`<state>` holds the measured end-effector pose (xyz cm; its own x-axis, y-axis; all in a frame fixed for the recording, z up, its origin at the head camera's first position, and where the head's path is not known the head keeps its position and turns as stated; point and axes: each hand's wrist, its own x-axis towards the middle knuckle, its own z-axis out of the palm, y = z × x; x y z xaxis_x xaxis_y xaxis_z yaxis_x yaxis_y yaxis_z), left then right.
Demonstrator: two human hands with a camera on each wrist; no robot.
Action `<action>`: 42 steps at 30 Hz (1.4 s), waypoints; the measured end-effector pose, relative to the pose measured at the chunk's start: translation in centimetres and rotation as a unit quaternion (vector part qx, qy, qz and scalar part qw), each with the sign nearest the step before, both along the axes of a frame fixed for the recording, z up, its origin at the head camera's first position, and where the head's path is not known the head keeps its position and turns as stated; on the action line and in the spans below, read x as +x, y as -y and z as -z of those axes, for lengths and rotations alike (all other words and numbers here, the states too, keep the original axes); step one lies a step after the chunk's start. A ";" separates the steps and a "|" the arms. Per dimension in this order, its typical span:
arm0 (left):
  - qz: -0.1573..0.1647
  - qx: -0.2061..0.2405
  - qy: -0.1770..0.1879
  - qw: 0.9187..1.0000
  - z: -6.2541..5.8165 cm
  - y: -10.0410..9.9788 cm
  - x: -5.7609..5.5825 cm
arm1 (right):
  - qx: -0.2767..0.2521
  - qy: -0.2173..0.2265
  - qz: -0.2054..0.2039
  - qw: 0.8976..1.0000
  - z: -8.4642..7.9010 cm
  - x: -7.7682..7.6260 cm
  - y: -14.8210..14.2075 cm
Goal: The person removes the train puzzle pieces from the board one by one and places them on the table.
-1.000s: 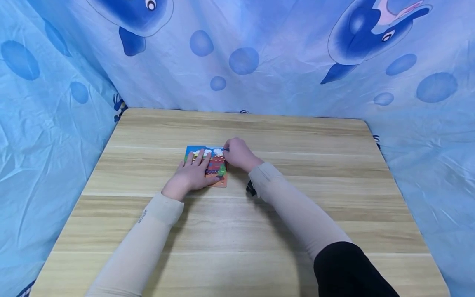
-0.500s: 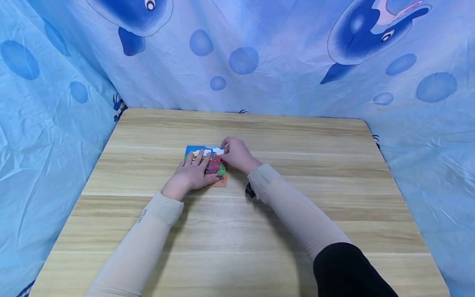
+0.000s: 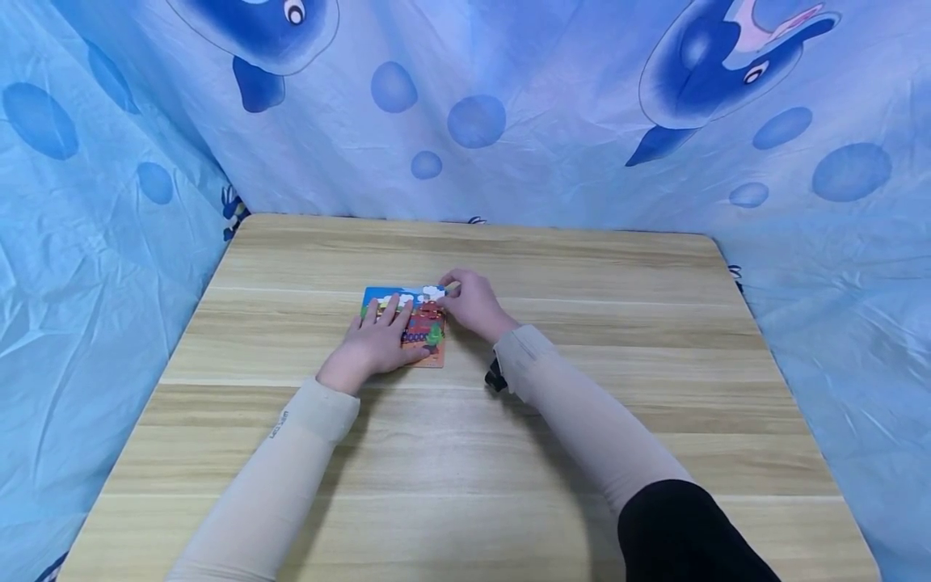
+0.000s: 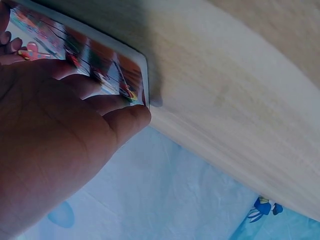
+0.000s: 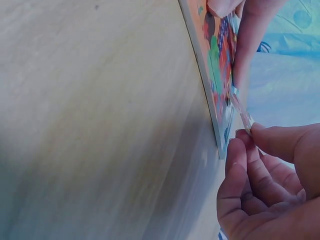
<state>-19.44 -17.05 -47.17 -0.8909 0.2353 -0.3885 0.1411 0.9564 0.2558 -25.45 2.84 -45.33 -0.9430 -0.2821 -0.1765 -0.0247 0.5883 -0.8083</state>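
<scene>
A small jigsaw puzzle with a bright picture of blue sky, clouds, a red vehicle-like shape and a green tree lies flat on the wooden table. My left hand rests on its left part, fingers spread. In the left wrist view those fingers reach over the picture, close to a rounded corner. At the upper right corner, my right hand pinches a thin puzzle piece between thumb and finger. The right wrist view shows that piece tilted up from the board. Both hands cover parts of the picture.
The wood-grain table extends around the puzzle on all sides. A blue curtain with whale and bubble prints hangs behind it and along both sides. A dark object sits under the right wrist.
My right hand shifted slightly left, then back right, and the pinched piece with white cloud now shows tilted at the board's upper right corner. The left hand stays in place.
</scene>
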 end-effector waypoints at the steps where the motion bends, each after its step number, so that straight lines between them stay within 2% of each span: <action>1: 0.001 -0.003 -0.002 1.000 0.2 0.0 0.0 | -0.003 0.000 0.000 1.000 0.1 -0.1 -0.2; 3: 0.001 -0.004 -0.002 1.000 0.1 -0.1 0.0 | -0.009 0.001 0.003 1.000 0.2 -0.1 -0.8; 6: -0.002 -0.003 0.004 1.000 -1.4 -0.5 0.7 | -0.014 -0.003 0.008 1.000 0.4 -0.2 -1.8; 10: 0.001 0.003 0.005 1.000 -2.7 -0.9 1.3 | -0.020 -0.011 0.022 1.000 0.3 -0.1 -3.4; 21: 0.009 -0.007 -0.015 1.000 -2.4 -0.9 1.1 | -0.034 -0.028 0.039 0.998 0.2 0.4 -8.6; 28: 0.008 -0.008 -0.010 1.000 -2.4 -0.8 1.1 | -0.031 -0.044 0.041 0.998 0.4 0.7 -11.5; 38: 0.014 -0.009 -0.010 1.000 -2.3 -0.9 1.3 | -0.011 -0.035 0.057 0.998 0.1 0.8 -15.3; 42: 0.011 -0.010 -0.007 1.000 -2.4 -0.8 1.2 | -0.006 -0.014 0.056 0.998 -0.2 1.0 -16.6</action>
<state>-18.24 -16.21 -44.78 -0.8908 0.2477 -0.3810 0.1665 0.9580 0.2337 -24.44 19.48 -45.11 -0.9732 -0.1764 -0.1474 0.0186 0.5787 -0.8153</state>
